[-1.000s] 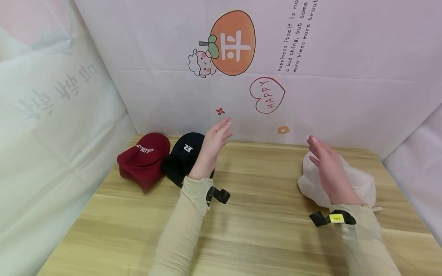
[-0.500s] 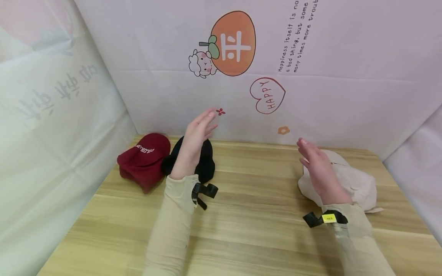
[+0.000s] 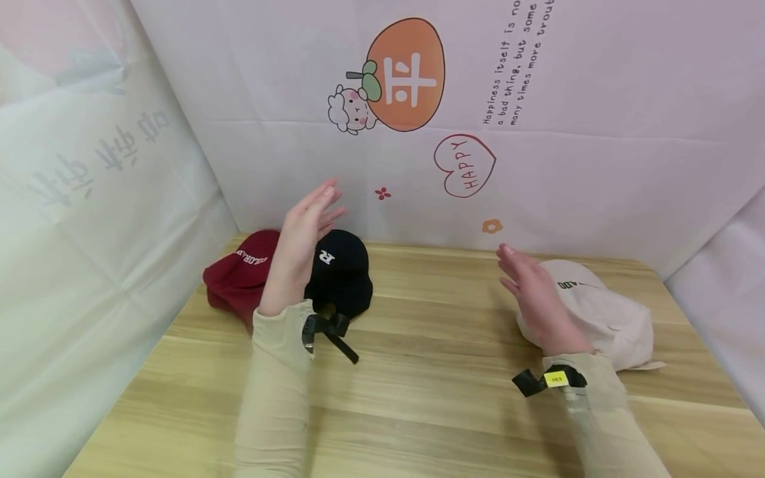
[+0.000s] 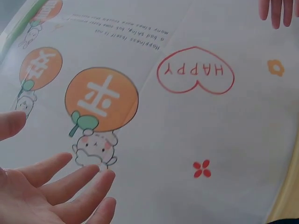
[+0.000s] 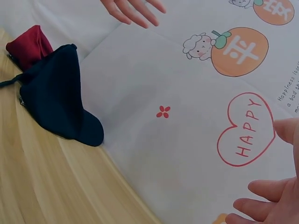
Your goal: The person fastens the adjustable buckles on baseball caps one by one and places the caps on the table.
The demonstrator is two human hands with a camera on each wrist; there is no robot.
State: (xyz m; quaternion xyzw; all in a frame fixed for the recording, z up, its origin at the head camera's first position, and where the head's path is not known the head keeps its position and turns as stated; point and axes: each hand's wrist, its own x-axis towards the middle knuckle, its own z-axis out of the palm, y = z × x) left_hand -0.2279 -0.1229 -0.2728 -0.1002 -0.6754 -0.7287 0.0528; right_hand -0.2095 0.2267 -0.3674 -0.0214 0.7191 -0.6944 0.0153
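Note:
Three caps lie on the wooden table. My left hand (image 3: 297, 245) is raised in front of the dark red cap (image 3: 239, 282) and the black cap (image 3: 342, 279) with a white R, hiding part of both. Its fingers are extended and hold nothing, as the left wrist view also shows. On the right, my right hand (image 3: 540, 299) hovers before the off-white cap (image 3: 615, 322), covering its left side. The right wrist view shows that hand's fingers spread and the black cap (image 5: 56, 95) beside the red one.
A white printed cloth (image 3: 269, 153) stands as a wall behind the table (image 3: 418, 372), with more white cloth (image 3: 78, 265) on the left and on the right (image 3: 723, 279). Each wrist wears a black strap with a small camera.
My left hand has moved left, from in front of the black cap towards the red one, uncovering the R. The right hand has shifted slightly left, showing more of the off-white cap.

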